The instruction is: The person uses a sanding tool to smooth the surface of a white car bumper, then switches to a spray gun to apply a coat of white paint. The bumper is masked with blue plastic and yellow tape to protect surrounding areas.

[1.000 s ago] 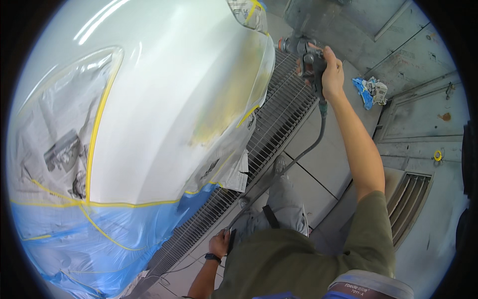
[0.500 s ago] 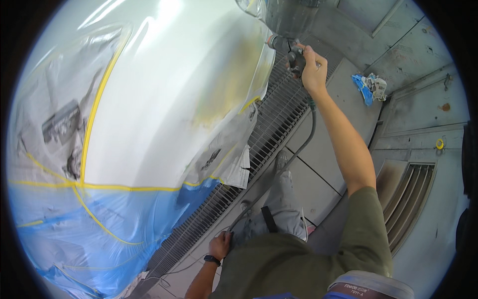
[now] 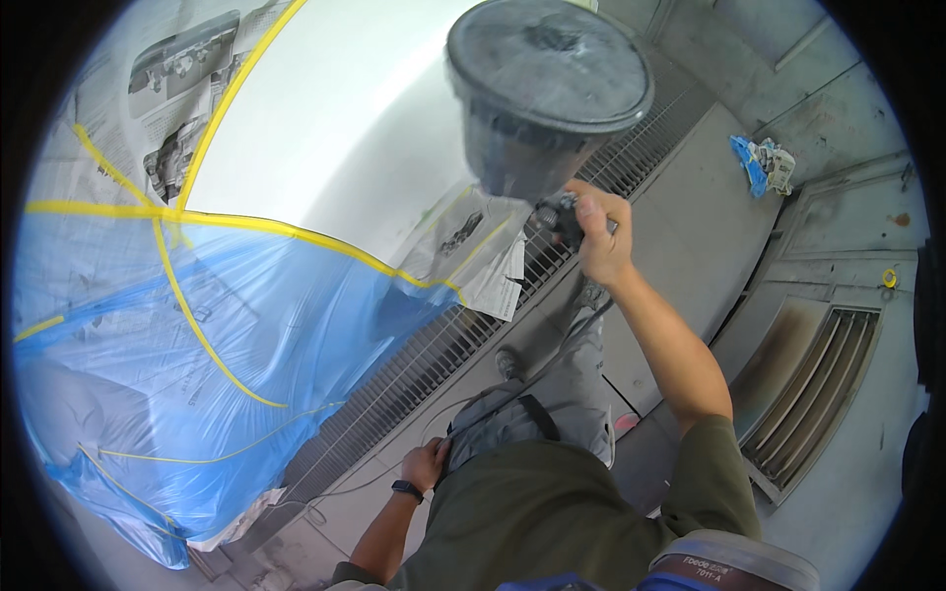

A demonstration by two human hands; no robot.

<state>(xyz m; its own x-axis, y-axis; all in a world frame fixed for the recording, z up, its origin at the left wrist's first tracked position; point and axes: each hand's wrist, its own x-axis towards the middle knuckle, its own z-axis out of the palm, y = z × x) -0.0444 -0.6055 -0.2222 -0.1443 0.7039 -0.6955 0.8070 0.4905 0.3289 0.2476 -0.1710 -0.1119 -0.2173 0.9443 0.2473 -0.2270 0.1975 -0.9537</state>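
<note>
My right hand is wrapped round the handle of a spray gun. A large dark paint cup with a smudged lid sits on the gun and hides part of the panel behind it. Left of the gun is a white car body panel, edged with yellow masking tape. Newspaper and blue plastic sheeting cover the areas round it. At my hip, my left hand is closed on the thin air hose, which runs across my thigh toward the gun.
A floor grating runs diagonally beside the car, below the sheeting's edge. Crumpled newspaper and blue plastic lie by the right wall. A louvred vent and a yellow tape roll are on that wall. A loop of hose trails on the floor.
My right hand has brought the spray gun nearer and lower, and its cup now looms large in view. The view has shifted over the car, showing more blue sheeting. My left hand stays at my hip.
</note>
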